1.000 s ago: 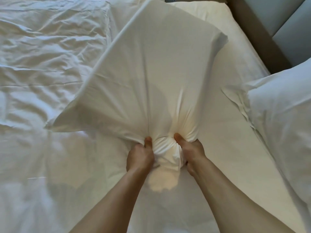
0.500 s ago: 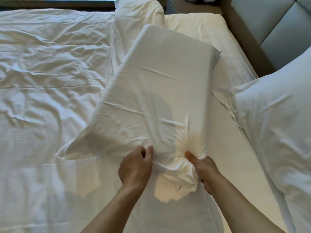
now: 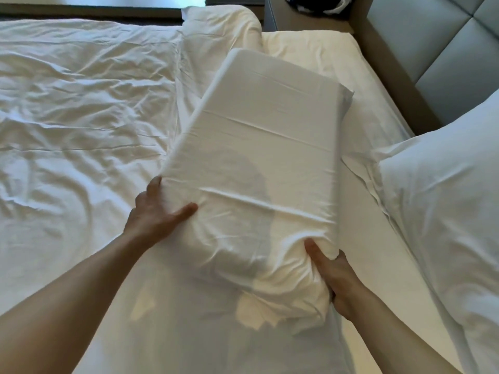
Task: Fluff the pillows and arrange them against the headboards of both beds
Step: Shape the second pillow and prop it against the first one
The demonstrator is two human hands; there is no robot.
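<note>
On the white bed (image 3: 337,85), a block-shaped pillow (image 3: 259,163) is gripped at its near end — left hand (image 3: 159,214) clamped on one corner, right hand (image 3: 334,276) on the other; the padded headboard (image 3: 437,49) stands beyond.

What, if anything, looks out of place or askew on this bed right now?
The pillow held by both hands lies diagonally mid-mattress, not against the headboard. Its near end is bunched. The duvet on the left is heavily wrinkled.
</note>
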